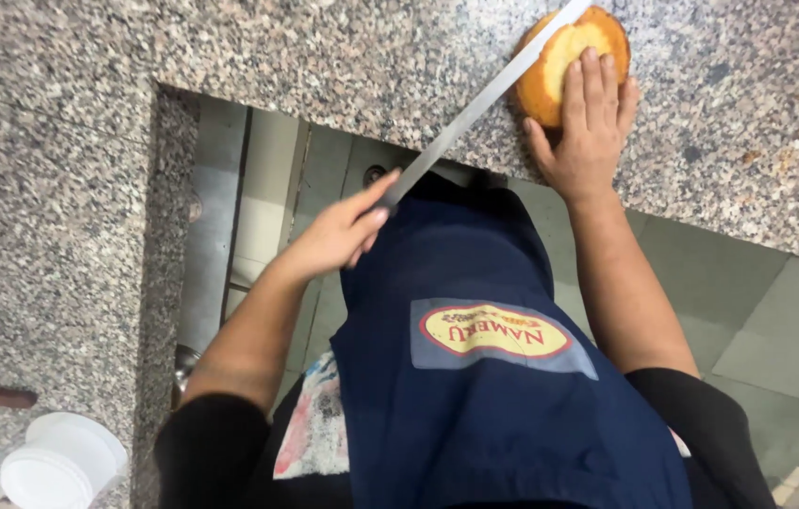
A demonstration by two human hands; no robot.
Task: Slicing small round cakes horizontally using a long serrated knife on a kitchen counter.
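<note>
Head view, left hand (338, 236) grip closed on long knife (484, 99), right hand (588, 127) flat, open, on round cake (550, 75)

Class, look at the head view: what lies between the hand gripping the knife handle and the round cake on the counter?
The head view shows the long knife blade spanning from the left hand across bare granite counter to the cake.

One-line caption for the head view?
Left hand draws a long knife through a round cake steadied by the right hand.
</note>
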